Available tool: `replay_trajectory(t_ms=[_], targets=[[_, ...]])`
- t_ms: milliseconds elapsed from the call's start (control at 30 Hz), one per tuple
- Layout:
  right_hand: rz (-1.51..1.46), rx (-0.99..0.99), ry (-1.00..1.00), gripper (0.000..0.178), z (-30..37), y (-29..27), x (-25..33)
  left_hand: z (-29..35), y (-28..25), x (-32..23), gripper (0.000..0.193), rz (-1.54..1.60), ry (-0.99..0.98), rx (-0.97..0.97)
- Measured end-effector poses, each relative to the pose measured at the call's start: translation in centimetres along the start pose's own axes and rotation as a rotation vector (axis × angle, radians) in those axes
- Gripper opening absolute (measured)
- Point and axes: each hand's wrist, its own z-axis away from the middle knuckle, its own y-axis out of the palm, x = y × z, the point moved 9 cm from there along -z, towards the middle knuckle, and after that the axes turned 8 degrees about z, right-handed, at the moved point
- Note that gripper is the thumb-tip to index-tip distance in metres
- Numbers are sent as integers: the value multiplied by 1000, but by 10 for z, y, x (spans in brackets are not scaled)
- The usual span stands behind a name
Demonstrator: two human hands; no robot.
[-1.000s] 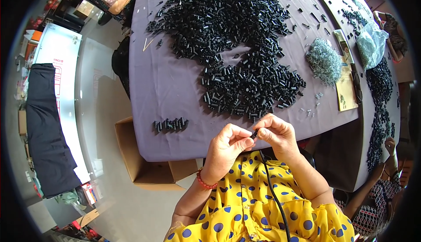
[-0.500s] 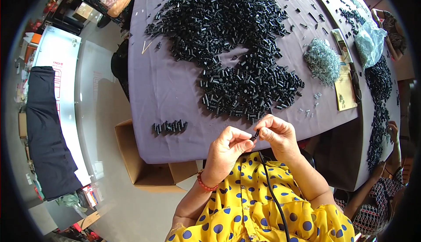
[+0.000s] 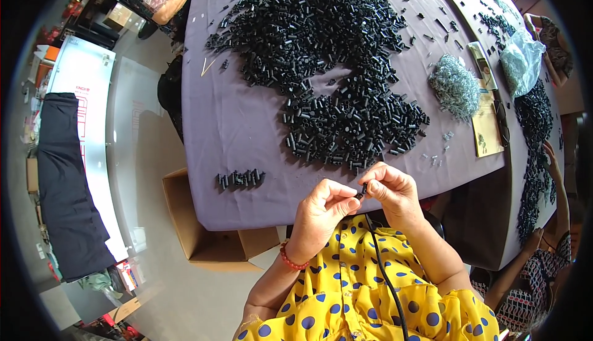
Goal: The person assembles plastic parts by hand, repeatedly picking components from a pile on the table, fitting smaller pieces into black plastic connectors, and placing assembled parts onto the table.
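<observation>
Just off the table's front edge, my left hand (image 3: 323, 212) and my right hand (image 3: 393, 194) meet fingertip to fingertip. Between them is a small black plastic piece (image 3: 360, 194), pinched by thumb and forefinger on both sides. The fingers cover much of it, so its exact shape cannot be made out. Beyond my hands spreads a big pile of small black cylindrical pieces (image 3: 346, 125). To the left, a short row of similar black pieces (image 3: 240, 179) lies grouped apart from the pile. A heap of small clear pieces (image 3: 456, 86) sits on the right of the cloth.
A purple cloth covers the table (image 3: 235, 137). An open cardboard box (image 3: 204, 242) stands below its left front corner. On the right are a yellow card (image 3: 487, 128), dark glasses (image 3: 501, 122) and a plastic bag (image 3: 521, 63). Other people work at the far left and at the right-hand table.
My hands stay almost in place, still pinching the black piece, with only slight finger shifts. At the right, another person's hand has moved farther up along the black pieces.
</observation>
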Motion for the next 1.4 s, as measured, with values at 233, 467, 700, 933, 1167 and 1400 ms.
replay_trajectory(t_ms=[233, 467, 700, 933, 1167, 1400], targets=[[122, 6, -44, 16, 1, 1, 3, 0, -1, -1, 14, -40, 8, -2], [795, -43, -342, 11, 2, 7, 38, 1, -3, 0, 14, -59, 11, -15], [1216, -162, -700, 18, 17, 29, 64, -2, -1, 0, 22, 75, 27, -43], [1059, -24, -564, 13, 8, 21, 55, -4, -3, -2, 25, 85, -37, -31], [746, 70, -159, 11, -12, 7, 33, -5, -4, -1, 25, -20, -56, -36], [673, 95, -126, 9, -15, 10, 34, -6, -4, -3, 19, 97, -5, 26]])
